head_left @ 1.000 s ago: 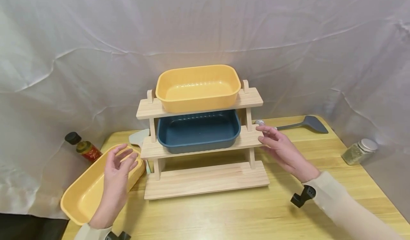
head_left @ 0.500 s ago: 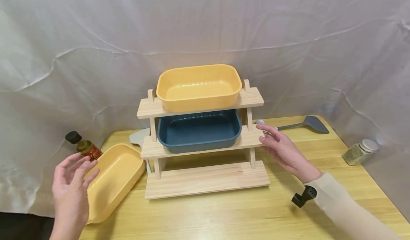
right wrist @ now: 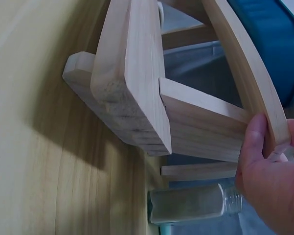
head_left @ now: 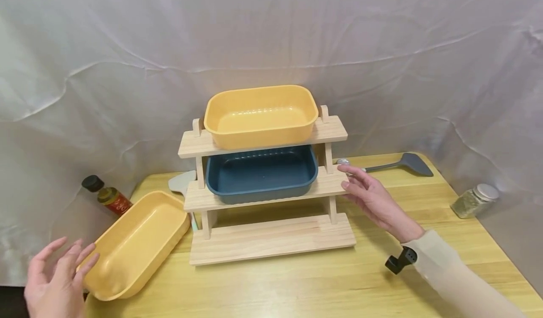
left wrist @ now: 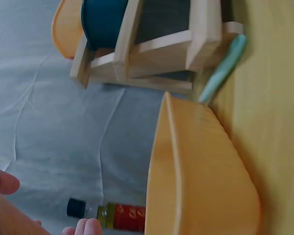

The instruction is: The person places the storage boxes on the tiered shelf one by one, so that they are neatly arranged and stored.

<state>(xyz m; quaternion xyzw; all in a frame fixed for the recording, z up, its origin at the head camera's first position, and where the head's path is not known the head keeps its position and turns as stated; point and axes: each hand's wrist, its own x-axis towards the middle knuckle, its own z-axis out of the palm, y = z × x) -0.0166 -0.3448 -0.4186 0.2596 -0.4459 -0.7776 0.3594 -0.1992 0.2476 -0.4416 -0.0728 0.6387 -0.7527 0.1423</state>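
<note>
Biggest worry is the wooden rack [head_left: 271, 235] itself. It's a three-step thing on the bench [head_left: 322, 285], with a yellow tray [head_left: 260, 115] on the top step and a blue tray [head_left: 261, 174] on the middle one, and both trays look like they just sit loose on narrow planks. The right hand [head_left: 373, 200] is at the right end of the middle plank, thumb pressed to its edge and the other fingers fairly straight, not clamped round anything. Push sideways there and I'd guess the whole rack could skid or rock, and that top tray would be first to slide off.

Next, the second yellow tray [head_left: 135, 242]. It lies on the bench left of the rack, right at the near-left corner, and it seems to hang slightly past the edge. The left hand [head_left: 57, 280] hovers just beside its near end, fingers spread and loose, holding nothing, though I can't tell if it touches the tray. A clumsy nudge from that side might tip it off the corner.

Small stuff: the sauce bottle [head_left: 108, 195] lies just behind that tray, so dragging the tray back could roll it off too.
</note>
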